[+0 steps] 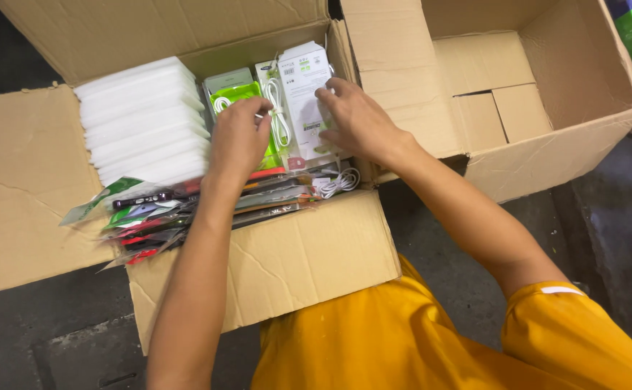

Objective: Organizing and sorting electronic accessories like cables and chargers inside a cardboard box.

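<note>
Packs (303,101) of white cable are stood upright at the far right corner of the open box (294,253), just inside its far wall. The tallest white pack is touched by the right hand (357,119), whose fingers are spread and laid flat on its front and right edge; a firm grip cannot be told. The left hand (238,139) is curled, with its fingertips pressed on a green pack (240,95) just beside the white one. A row of white foam sheets (143,119) is stood on edge along the far left side of the box. A pile of flat plastic packets (186,213) is laid along the near edge, with some poking out over the left flap. A loose white cable (339,180) is coiled at the near right corner. A second box (533,94) is seen to the right, open, with smaller brown boxes (496,94) packed against its far wall. An orange shirt (417,339) is worn by the person.
</note>
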